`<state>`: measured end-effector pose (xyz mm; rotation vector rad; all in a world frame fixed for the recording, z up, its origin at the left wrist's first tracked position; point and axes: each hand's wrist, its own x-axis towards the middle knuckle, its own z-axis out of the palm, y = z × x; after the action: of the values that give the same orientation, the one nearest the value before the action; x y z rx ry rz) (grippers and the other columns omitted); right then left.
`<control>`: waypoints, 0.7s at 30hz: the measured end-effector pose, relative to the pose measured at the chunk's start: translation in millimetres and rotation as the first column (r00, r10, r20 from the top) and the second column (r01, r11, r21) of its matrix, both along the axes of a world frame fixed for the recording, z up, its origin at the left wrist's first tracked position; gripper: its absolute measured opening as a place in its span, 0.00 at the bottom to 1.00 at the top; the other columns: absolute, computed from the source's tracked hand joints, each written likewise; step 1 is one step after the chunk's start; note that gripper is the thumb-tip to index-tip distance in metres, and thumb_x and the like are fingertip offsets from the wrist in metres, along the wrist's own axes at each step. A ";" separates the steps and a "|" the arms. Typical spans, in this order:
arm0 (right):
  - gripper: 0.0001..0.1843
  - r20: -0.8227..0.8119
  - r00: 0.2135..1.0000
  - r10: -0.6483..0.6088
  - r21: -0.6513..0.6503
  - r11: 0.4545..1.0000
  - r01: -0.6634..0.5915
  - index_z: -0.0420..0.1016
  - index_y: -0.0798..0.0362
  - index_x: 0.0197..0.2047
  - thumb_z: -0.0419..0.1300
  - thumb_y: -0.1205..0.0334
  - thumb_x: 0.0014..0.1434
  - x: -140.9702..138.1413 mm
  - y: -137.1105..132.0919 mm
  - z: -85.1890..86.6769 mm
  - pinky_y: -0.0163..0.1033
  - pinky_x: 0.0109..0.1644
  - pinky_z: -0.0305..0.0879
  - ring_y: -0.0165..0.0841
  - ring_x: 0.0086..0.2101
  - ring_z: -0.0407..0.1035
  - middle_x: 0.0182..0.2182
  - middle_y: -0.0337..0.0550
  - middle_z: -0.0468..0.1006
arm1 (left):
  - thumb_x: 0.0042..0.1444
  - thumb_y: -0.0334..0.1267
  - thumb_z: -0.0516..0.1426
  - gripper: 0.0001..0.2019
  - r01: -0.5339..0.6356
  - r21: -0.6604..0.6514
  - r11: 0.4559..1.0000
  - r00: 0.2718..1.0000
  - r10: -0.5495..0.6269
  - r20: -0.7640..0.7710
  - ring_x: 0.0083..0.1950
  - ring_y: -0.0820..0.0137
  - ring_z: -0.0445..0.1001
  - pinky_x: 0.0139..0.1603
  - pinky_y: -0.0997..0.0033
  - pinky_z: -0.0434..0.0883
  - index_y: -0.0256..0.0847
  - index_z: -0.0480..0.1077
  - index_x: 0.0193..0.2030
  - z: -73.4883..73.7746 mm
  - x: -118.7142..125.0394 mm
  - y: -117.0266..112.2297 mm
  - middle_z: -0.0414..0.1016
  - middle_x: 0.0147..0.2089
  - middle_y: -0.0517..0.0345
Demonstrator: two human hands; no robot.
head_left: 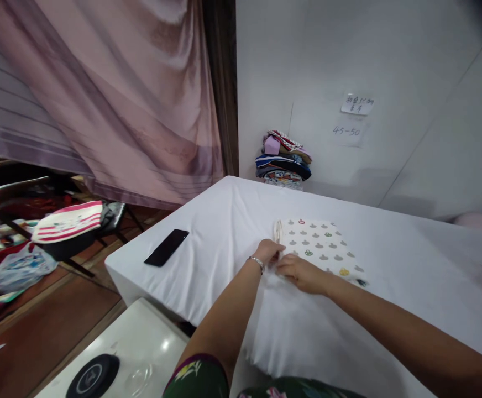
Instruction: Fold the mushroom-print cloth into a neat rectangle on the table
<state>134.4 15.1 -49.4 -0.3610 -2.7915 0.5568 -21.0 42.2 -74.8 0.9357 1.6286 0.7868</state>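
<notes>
A folded printed cloth (316, 239) lies on the white-covered table (208, 243). It is white with rows of small grey motifs and a few red, green and yellow ones. My left hand (269, 251), with a bracelet at the wrist, grips the cloth's left edge near its front corner; its fingertips are partly hidden. Close beside it, my right hand (303, 273) has its fingers curled in on the front edge at the same corner. Layers of the fold show along the left side.
A black phone (167, 247) lies at the table's left. Behind the far edge rises a stack of folded clothes (284, 157) against the wall. A white stool (141, 354) carrying a dark round object (93, 377) stands front left. A chair (15, 193) holds clothing.
</notes>
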 end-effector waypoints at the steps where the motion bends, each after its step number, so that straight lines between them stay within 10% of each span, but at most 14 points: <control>1: 0.16 -0.027 1.000 0.012 -0.023 1.000 -0.013 0.74 0.49 0.44 0.50 0.72 0.58 3.4 -3.9 0.2 0.43 0.51 0.63 0.34 0.47 0.66 0.43 0.45 0.75 | 0.46 0.36 0.62 0.08 -0.004 0.009 1.000 1.000 0.004 -0.001 0.23 0.73 0.68 0.26 0.75 0.66 0.35 0.68 0.26 -0.3 -0.1 -0.3 0.64 0.16 0.64; 7: 0.19 -0.185 0.967 -0.173 -0.077 0.984 0.161 0.68 0.45 0.55 0.50 0.63 0.61 32.3 -8.9 -5.3 0.49 0.58 0.59 0.37 0.56 0.59 0.55 0.43 0.69 | 0.46 0.38 0.60 0.08 -0.007 0.090 0.996 0.991 0.019 -0.134 0.23 0.72 0.69 0.25 0.75 0.65 0.36 0.67 0.24 -6.6 2.8 -1.5 0.65 0.16 0.62; 13: 0.28 0.036 0.953 -0.300 -0.101 0.948 0.302 0.61 0.47 0.61 0.55 0.52 0.58 55.7 1.1 -28.9 0.56 0.62 0.50 0.42 0.60 0.51 0.61 0.46 0.60 | 0.45 0.35 0.58 0.05 -0.066 0.194 0.979 0.938 0.127 -0.321 0.37 0.66 0.73 0.36 0.73 0.65 0.37 0.67 0.30 -7.9 10.8 -7.8 0.75 0.31 0.53; 21: 0.16 -0.108 0.806 -0.583 -0.312 0.789 0.529 0.76 0.49 0.45 0.51 0.59 0.58 35.0 49.3 -13.3 0.47 0.48 0.68 0.39 0.46 0.70 0.46 0.43 0.76 | 0.50 0.35 0.53 0.11 -0.120 0.238 0.964 0.887 0.211 -0.410 0.41 0.65 0.72 0.38 0.71 0.64 0.39 0.64 0.42 -8.3 23.4 -18.5 0.75 0.39 0.52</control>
<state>169.4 64.5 -62.7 -1.0847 -2.2454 0.7646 2.3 23.7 -83.1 1.1927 2.0650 0.9256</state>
